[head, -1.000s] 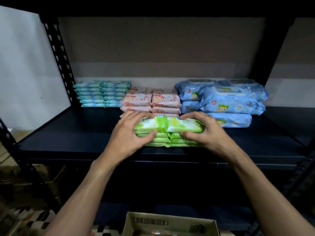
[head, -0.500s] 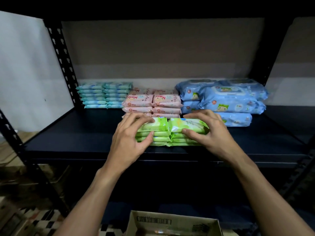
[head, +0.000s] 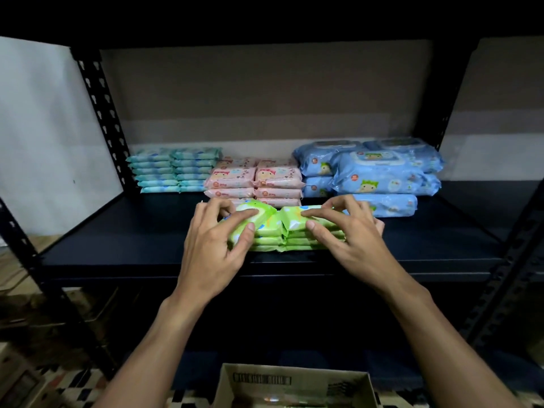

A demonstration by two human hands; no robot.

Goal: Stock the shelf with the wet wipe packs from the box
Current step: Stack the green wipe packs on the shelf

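The shelf carries packs sorted by colour along its back: blue packs at 2 o'clock, teal packs at 10 o'clock, pink packs between them, so the green wet wipe packs sit in two side-by-side stacks just in front of the pink ones. The left hand curls around the tilted top pack on its side; the right hand rests with spread fingers on the other stack, apparently squaring it. Half a second earlier the left top pack lay flat. The box is at 6 o'clock, its contents unclear.
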